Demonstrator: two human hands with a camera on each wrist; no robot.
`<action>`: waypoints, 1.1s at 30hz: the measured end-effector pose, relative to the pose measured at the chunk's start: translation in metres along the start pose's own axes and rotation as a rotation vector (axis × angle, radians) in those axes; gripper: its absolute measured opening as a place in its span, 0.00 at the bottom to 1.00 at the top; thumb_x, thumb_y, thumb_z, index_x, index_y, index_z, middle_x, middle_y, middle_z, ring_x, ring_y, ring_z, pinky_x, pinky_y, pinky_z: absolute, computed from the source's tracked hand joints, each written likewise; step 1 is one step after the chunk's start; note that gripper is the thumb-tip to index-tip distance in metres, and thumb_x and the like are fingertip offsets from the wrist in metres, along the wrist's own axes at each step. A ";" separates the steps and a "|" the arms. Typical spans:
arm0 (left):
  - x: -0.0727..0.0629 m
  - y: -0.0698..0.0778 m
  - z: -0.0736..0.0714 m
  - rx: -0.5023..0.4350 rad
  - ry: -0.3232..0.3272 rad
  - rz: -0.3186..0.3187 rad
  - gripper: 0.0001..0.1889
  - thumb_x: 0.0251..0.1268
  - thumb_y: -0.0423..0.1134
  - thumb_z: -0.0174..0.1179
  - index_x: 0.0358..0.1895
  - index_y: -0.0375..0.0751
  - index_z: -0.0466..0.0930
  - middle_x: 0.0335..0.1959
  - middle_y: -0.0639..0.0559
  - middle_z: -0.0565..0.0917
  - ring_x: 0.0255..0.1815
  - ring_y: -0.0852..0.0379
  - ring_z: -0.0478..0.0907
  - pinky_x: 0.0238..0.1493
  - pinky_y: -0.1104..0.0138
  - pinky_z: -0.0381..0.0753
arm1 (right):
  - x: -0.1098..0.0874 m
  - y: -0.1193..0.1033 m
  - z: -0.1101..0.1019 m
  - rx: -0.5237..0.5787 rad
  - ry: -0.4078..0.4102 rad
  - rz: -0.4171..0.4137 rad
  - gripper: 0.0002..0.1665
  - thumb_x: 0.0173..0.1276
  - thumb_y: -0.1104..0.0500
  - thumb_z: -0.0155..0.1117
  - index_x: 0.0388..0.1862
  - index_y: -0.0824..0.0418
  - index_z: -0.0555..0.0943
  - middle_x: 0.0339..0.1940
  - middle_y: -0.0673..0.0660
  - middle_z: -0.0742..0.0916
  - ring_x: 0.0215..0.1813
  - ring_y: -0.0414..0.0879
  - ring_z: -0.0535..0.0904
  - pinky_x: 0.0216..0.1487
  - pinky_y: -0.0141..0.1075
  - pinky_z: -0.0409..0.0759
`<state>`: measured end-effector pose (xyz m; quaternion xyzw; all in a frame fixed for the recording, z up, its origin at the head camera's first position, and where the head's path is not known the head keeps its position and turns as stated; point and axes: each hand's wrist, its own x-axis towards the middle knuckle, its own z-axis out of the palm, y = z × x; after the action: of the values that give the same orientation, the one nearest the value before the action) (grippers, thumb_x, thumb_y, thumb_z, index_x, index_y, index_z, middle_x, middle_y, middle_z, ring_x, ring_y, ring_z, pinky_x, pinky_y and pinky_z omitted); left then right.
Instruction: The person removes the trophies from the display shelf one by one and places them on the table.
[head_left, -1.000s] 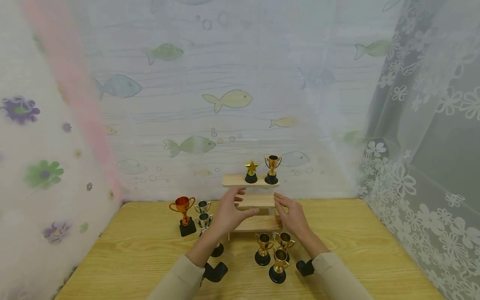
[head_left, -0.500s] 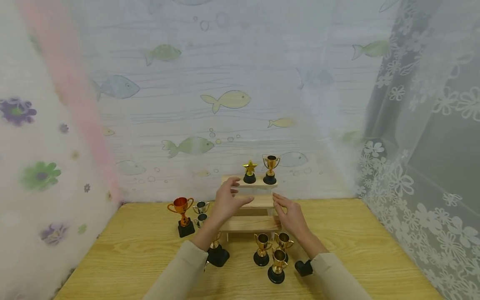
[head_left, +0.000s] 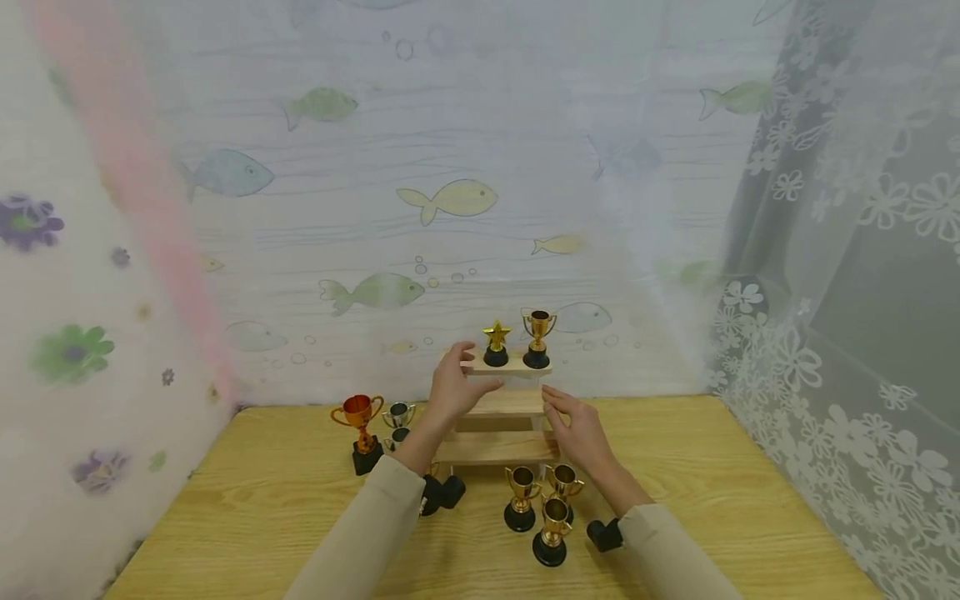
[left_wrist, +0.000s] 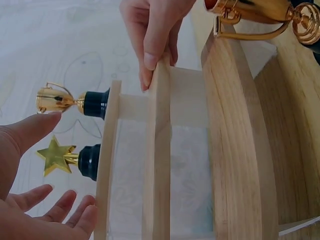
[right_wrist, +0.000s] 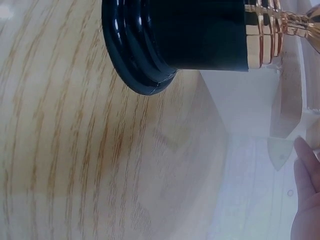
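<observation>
A stepped wooden display stand (head_left: pixel 498 450) with three tiers stands on the table. On its top tier are a gold star trophy (head_left: pixel 497 337) and a gold cup trophy (head_left: pixel 539 325), both on black bases. My left hand (head_left: pixel 454 388) is at the left end of the top tier, fingers loosely spread. In the left wrist view its thumb and fingers lie around the star trophy (left_wrist: pixel 56 156) without gripping it; whether a fingertip touches the shelf edge I cannot tell. My right hand (head_left: pixel 582 427) pinches the right end of the middle tier (left_wrist: pixel 159 125).
Several gold cup trophies (head_left: pixel 520 500) stand before the stand. Left of it are a red-orange cup trophy (head_left: pixel 364 433) and silver cups (head_left: pixel 399 415), partly hidden by my left arm. A fish-patterned curtain (head_left: pixel 480 150) hangs behind the wooden table (head_left: pixel 247 500).
My left hand has moved up and back from the middle tier to the left end of the top tier. My right hand stays at the middle tier. The view has shifted slightly.
</observation>
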<state>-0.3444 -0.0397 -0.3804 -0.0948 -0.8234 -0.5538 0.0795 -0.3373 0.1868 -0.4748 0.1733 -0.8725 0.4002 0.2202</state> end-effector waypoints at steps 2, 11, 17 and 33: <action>0.004 0.000 0.001 -0.004 0.008 -0.002 0.42 0.60 0.39 0.75 0.76 0.37 0.64 0.68 0.34 0.71 0.67 0.36 0.72 0.58 0.45 0.79 | 0.001 -0.001 0.000 0.005 -0.002 0.002 0.21 0.80 0.61 0.57 0.65 0.71 0.79 0.69 0.62 0.80 0.70 0.62 0.75 0.68 0.58 0.72; 0.020 0.000 0.002 0.070 0.043 -0.044 0.41 0.60 0.40 0.75 0.75 0.34 0.65 0.66 0.35 0.74 0.67 0.36 0.73 0.60 0.45 0.78 | 0.002 -0.002 -0.001 0.020 0.000 0.002 0.20 0.80 0.61 0.57 0.65 0.70 0.79 0.69 0.61 0.80 0.70 0.61 0.75 0.68 0.57 0.72; 0.032 -0.003 0.006 0.145 0.002 -0.046 0.39 0.62 0.42 0.74 0.72 0.31 0.67 0.65 0.36 0.76 0.67 0.38 0.74 0.62 0.47 0.77 | 0.001 -0.002 -0.002 0.028 -0.003 0.016 0.20 0.81 0.60 0.57 0.65 0.69 0.80 0.69 0.61 0.80 0.71 0.60 0.74 0.68 0.56 0.72; 0.046 -0.011 0.024 0.230 0.084 0.005 0.29 0.61 0.44 0.74 0.61 0.32 0.80 0.54 0.38 0.83 0.57 0.39 0.79 0.58 0.47 0.78 | -0.001 0.000 0.000 0.008 0.023 -0.002 0.20 0.80 0.60 0.58 0.63 0.70 0.80 0.68 0.60 0.81 0.69 0.61 0.76 0.66 0.56 0.74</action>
<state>-0.3921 -0.0187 -0.3888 -0.0640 -0.8772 -0.4590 0.1257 -0.3362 0.1865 -0.4752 0.1702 -0.8682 0.4053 0.2301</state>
